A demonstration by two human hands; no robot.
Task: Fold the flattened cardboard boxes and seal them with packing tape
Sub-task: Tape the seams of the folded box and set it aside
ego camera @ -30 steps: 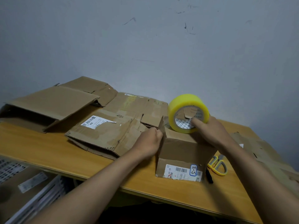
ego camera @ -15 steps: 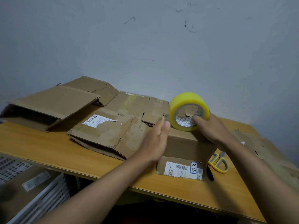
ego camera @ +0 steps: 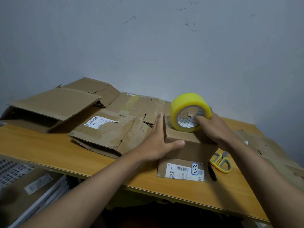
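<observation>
Box (ego camera: 189,145), small and folded up, stands near the front edge of the wooden table (ego camera: 49,150), printed label facing the camera. Left hand (ego camera: 158,142) lies flat against its left side, fingers straight, thumb across the front face. Right hand (ego camera: 213,129) grips the yellow tape roll (ego camera: 189,112) on top of the box, fingers hooked into its core. Flattened cardboard (ego camera: 111,130) lies behind to the left; yellow scissors (ego camera: 221,162) lie just right of the box.

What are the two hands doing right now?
Left hand: open, straight fingers pressing the small box.
Right hand: holding the yellow tape roll on the box.
</observation>
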